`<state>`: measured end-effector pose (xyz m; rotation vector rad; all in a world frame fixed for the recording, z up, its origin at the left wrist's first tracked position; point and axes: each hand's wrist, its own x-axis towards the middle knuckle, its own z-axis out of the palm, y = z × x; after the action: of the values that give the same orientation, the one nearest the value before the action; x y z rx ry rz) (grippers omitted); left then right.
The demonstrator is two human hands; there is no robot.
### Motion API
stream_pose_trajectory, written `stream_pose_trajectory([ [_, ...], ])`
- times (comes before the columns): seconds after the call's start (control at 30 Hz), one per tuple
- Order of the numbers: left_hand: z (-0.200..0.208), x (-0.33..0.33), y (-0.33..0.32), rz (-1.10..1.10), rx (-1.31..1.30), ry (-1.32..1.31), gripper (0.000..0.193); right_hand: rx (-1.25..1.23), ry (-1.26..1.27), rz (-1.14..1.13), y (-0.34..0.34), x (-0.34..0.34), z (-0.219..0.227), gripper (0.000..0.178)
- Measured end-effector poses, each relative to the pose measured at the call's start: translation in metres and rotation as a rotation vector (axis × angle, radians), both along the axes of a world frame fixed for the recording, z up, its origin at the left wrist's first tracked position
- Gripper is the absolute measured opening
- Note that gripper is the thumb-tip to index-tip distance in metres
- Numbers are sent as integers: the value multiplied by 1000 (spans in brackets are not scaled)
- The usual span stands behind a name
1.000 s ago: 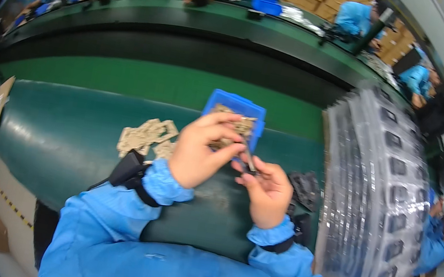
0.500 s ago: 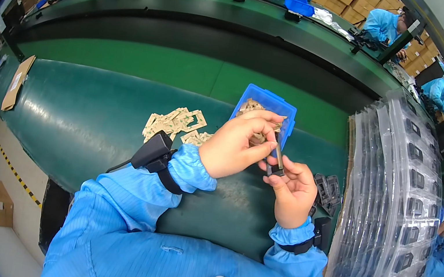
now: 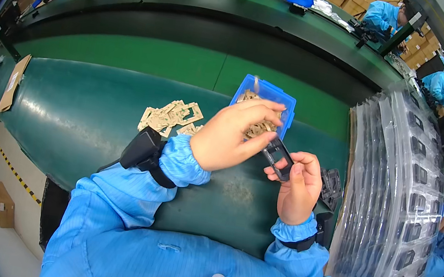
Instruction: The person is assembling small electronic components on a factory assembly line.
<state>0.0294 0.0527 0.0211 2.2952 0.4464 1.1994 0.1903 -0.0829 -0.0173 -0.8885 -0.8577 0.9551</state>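
Observation:
A black rectangular frame (image 3: 284,174) with an open middle is pinched by my right hand (image 3: 300,190), tilted above the green table. My left hand (image 3: 234,135) is spread in front of the blue bin (image 3: 289,117), its thumb at or very near the frame's upper end; contact is unclear. Tan paper-like scraps (image 3: 260,128) fill the bin, partly hidden behind my left hand. A small blurred pale piece (image 3: 256,84) shows at the bin's far left rim. Left of my left hand lies a pile of flat tan cut-outs (image 3: 170,117) with rectangular openings.
More black frames (image 3: 331,186) lie right of my right hand. Beside them stands a tall stack of clear plastic trays (image 3: 387,201) holding black parts. A cardboard piece (image 3: 15,83) sits at the table's left end. People in blue work at the opposite bench (image 3: 198,2).
My left fingers have opened from their pinch at the frame, and the hand has shifted slightly left. The frame has turned so its open middle shows. A blurred pale piece now appears by the bin rim.

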Motion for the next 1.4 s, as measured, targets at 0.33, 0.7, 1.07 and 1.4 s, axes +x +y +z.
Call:
stream_pose_trajectory([
  [0.33,5,0,-18,-441,-944,0,23,-3,-133,1,-2,-5,3,17],
  [0.7,2,1,-19,-454,-919,-91,20,94,-195,-77,-3,-5,1,18],
  [1.07,-10,-2,-19,-405,-738,-87,17,102,-186,-90,-4,-9,-1,18],
  [1.4,-4,7,-27,-288,-745,-5,11,-198,-213,-150,-1,-3,11,20],
])
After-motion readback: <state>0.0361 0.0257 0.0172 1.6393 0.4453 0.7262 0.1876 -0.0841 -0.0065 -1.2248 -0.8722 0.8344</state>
